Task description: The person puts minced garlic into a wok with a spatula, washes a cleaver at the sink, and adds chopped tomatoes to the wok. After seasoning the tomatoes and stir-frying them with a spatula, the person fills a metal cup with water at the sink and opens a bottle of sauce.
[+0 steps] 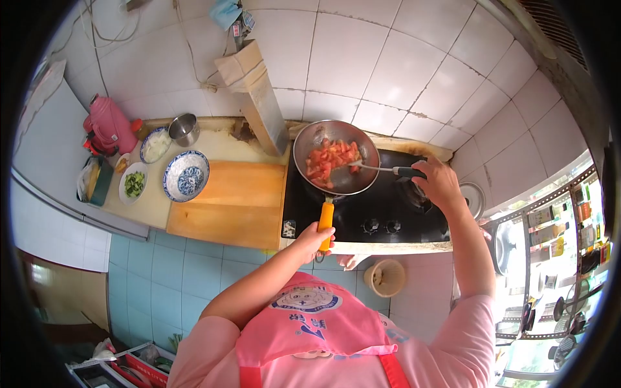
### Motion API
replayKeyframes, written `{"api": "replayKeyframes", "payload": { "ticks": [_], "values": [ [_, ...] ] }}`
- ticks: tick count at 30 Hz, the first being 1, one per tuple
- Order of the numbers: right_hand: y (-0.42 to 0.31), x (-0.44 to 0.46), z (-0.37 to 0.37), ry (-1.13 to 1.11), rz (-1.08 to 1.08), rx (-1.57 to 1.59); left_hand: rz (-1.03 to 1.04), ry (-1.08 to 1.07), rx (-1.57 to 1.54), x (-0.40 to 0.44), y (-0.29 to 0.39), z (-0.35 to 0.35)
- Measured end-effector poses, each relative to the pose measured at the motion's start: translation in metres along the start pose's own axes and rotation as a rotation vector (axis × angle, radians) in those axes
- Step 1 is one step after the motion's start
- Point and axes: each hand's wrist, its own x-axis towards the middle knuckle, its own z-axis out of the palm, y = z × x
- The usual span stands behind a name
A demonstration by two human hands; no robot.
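My left hand [315,240] is wrapped round the yellow handle of a steel wok [304,143], which sits on the left side of the black gas stove [349,223]. Chopped tomatoes [331,160] lie in the wok, mostly toward its left and middle. In my right hand [437,183] is the dark handle of a spatula [386,169]. Its metal end reaches over the wok's right rim and touches the tomatoes; the tip is partly hidden among them.
Left of the stove lies a wooden board [226,194]. Beyond it stand a blue-patterned bowl [169,187], a dish of chopped greens [124,184], a plate of white pieces [149,155], a metal cup [184,134] and a pink thermos [110,129]. A bin [401,278] stands below.
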Motion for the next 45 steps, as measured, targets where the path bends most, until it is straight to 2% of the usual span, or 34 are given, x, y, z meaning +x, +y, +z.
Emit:
{"api": "replayKeyframes", "payload": {
  "ticks": [2,3,5,9,12,14,15,17,18,22,25,27,28,30,31,33,35,37,42,45],
  "values": [
    [0.000,0.001,-0.003,-0.008,0.135,0.094,0.004,0.000,0.005,0.000,0.001,0.000],
    [0.002,0.002,-0.004,-0.007,0.133,0.092,0.001,0.001,0.008,0.000,0.000,0.000],
    [0.008,0.003,0.000,0.140,0.152,0.092,0.007,-0.002,-0.002,-0.002,0.002,0.001],
    [0.020,0.017,0.029,0.165,0.169,0.069,0.011,-0.008,-0.010,-0.002,0.000,0.000],
    [0.042,0.020,0.035,0.078,0.239,0.067,0.016,-0.018,-0.014,0.002,-0.003,-0.004],
    [0.067,0.016,0.035,-0.226,0.363,0.161,0.020,-0.013,-0.021,0.003,-0.002,-0.003],
    [0.084,0.015,0.050,-0.227,0.355,0.159,0.024,-0.010,-0.028,0.002,-0.001,-0.003],
    [0.105,0.015,0.083,-0.444,0.623,0.600,0.027,-0.004,-0.026,0.002,-0.002,-0.002],
    [0.103,0.015,0.093,-0.502,0.679,0.681,0.028,-0.002,-0.028,0.002,-0.002,-0.002],
    [0.072,0.014,0.143,-0.473,0.769,0.921,0.030,-0.005,-0.033,0.003,-0.003,-0.002],
    [0.049,0.008,0.133,-0.385,0.693,0.926,0.020,-0.010,-0.021,0.003,-0.003,-0.003],
    [0.043,0.004,0.125,-0.257,0.466,0.740,0.007,-0.017,-0.005,0.003,-0.002,-0.003],
    [0.033,0.002,0.109,-0.256,0.470,0.740,0.010,-0.015,-0.006,0.002,-0.002,-0.003],
    [0.005,-0.001,0.062,-0.193,0.264,0.472,0.009,-0.017,-0.001,0.001,-0.002,-0.003],
    [-0.001,-0.005,0.050,-0.191,0.270,0.474,0.014,-0.013,-0.004,0.001,-0.002,-0.003],
    [-0.012,-0.014,0.031,0.005,-0.087,0.201,0.016,-0.014,0.000,0.000,-0.001,-0.002],
    [-0.028,-0.024,-0.001,-0.011,-0.084,0.160,0.015,-0.017,-0.007,-0.001,-0.001,-0.003],
    [-0.036,-0.032,-0.027,0.045,-0.222,0.015,0.010,-0.021,-0.005,-0.001,0.000,-0.003],
    [-0.043,-0.045,-0.082,-0.013,-0.197,-0.068,0.001,-0.030,-0.007,0.000,0.001,-0.003],
    [-0.044,-0.040,-0.080,-0.107,-0.146,-0.093,-0.006,-0.025,-0.010,0.000,0.002,-0.001]
  ]
}}
